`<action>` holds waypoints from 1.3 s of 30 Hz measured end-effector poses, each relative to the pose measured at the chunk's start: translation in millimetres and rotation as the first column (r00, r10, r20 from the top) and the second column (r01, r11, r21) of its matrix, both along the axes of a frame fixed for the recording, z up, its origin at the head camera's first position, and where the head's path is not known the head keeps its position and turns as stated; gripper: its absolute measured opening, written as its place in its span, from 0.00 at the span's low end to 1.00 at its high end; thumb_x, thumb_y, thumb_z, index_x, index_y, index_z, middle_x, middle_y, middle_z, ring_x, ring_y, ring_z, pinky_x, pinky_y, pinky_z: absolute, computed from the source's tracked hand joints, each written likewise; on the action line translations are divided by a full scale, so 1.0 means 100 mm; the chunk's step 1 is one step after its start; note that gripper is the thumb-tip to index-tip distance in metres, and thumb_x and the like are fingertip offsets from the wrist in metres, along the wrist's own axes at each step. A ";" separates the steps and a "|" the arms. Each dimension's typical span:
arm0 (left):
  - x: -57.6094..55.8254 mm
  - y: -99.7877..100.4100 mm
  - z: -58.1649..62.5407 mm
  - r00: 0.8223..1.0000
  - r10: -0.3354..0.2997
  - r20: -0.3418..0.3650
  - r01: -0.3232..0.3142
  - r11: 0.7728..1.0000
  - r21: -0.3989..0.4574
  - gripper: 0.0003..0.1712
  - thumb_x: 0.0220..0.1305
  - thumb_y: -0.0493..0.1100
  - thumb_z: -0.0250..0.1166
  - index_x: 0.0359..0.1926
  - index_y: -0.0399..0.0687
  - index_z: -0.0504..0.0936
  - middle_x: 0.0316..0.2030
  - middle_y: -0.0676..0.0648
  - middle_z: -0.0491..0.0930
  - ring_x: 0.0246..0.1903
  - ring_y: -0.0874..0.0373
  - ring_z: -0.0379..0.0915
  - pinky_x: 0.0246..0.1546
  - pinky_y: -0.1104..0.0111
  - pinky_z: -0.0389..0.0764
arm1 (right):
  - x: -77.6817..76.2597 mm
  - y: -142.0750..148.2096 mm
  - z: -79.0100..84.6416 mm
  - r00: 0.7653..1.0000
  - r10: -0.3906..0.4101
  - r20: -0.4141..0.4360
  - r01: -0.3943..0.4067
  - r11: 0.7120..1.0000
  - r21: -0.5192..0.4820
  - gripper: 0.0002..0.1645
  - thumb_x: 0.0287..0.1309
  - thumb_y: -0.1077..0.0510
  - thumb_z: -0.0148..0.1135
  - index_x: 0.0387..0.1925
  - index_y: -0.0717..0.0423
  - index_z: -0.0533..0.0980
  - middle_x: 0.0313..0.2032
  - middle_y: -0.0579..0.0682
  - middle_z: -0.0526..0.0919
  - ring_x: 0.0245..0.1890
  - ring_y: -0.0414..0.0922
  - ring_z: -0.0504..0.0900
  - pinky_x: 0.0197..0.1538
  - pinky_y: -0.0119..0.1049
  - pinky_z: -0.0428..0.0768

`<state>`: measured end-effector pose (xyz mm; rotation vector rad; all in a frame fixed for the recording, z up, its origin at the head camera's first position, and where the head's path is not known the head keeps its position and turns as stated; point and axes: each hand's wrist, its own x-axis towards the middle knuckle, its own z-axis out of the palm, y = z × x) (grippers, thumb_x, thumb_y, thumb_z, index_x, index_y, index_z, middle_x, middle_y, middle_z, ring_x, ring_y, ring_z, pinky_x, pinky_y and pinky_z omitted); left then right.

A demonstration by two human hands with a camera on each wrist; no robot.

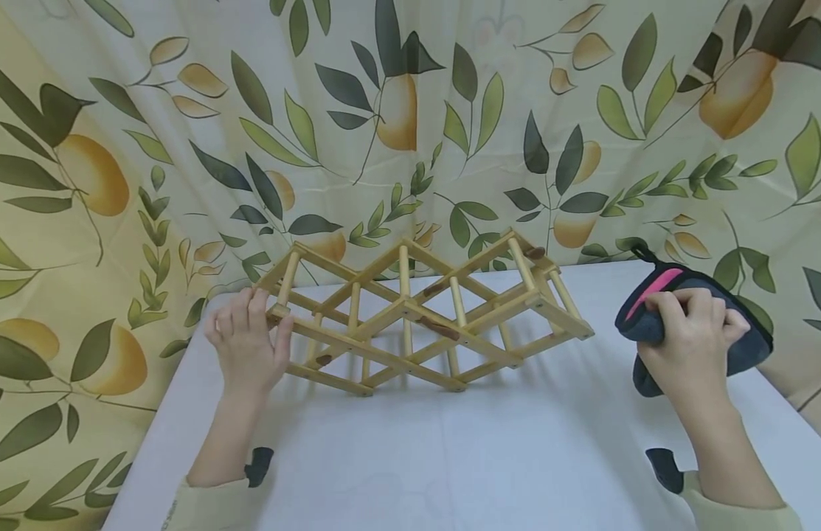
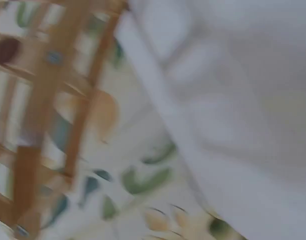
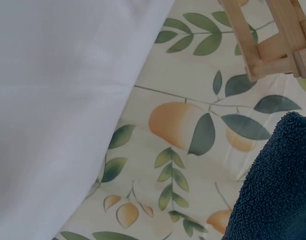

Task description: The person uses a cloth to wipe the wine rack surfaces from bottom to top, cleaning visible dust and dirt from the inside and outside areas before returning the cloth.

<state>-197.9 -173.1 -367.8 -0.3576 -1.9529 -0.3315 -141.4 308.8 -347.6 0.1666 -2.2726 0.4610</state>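
A lattice wooden rack of crossed slats and round dowels stands expanded on the white table. My left hand grips its left end, with the thumb on the near side. Slats of the rack fill the left of the left wrist view; the hand itself is out of that view. Away to the right of the rack, my right hand grips a dark blue fuzzy cloth item with a pink strip, black trim and a loop. The right wrist view shows part of the fuzzy cloth item.
The white tabletop spreads in front of the rack. A curtain printed with leaves and orange fruit hangs directly behind the table and along its left side. Dark straps show at both wrists.
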 end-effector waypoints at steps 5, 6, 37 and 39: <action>-0.02 -0.25 -0.18 0.998 -0.014 0.059 0.019 0.996 -0.082 0.29 0.67 0.62 0.38 0.47 0.41 0.64 0.42 0.39 0.65 0.41 0.42 0.56 0.43 0.48 0.51 | -0.06 -0.02 0.03 1.000 0.020 -0.009 -0.020 1.000 0.015 0.25 0.30 0.80 0.64 0.37 0.69 0.70 0.38 0.68 0.63 0.43 0.66 0.59 0.49 0.61 0.43; -0.03 -0.28 -0.21 0.997 -0.022 0.068 0.028 0.995 -0.091 0.28 0.68 0.61 0.38 0.46 0.40 0.63 0.42 0.38 0.65 0.41 0.42 0.56 0.43 0.48 0.51 | -0.07 -0.02 0.04 1.000 0.024 -0.012 -0.024 1.000 0.018 0.25 0.30 0.80 0.64 0.37 0.69 0.70 0.38 0.68 0.63 0.43 0.66 0.59 0.49 0.61 0.43; -0.44 -0.14 -0.34 0.997 -0.066 -0.036 0.063 0.995 -0.078 0.23 0.69 0.58 0.34 0.41 0.43 0.61 0.32 0.40 0.61 0.31 0.45 0.52 0.36 0.53 0.48 | -0.71 -0.16 0.20 0.942 0.307 -0.135 -0.269 0.932 0.243 0.28 0.27 0.78 0.68 0.36 0.63 0.69 0.38 0.67 0.65 0.42 0.64 0.61 0.45 0.61 0.47; -0.45 -0.13 -0.36 0.997 -0.065 -0.045 0.062 0.996 -0.063 0.23 0.69 0.59 0.33 0.40 0.44 0.61 0.32 0.41 0.61 0.31 0.45 0.52 0.37 0.53 0.49 | -0.79 -0.16 0.15 0.932 0.342 -0.118 -0.302 0.915 0.266 0.29 0.27 0.78 0.67 0.36 0.63 0.68 0.38 0.67 0.65 0.41 0.64 0.61 0.45 0.62 0.47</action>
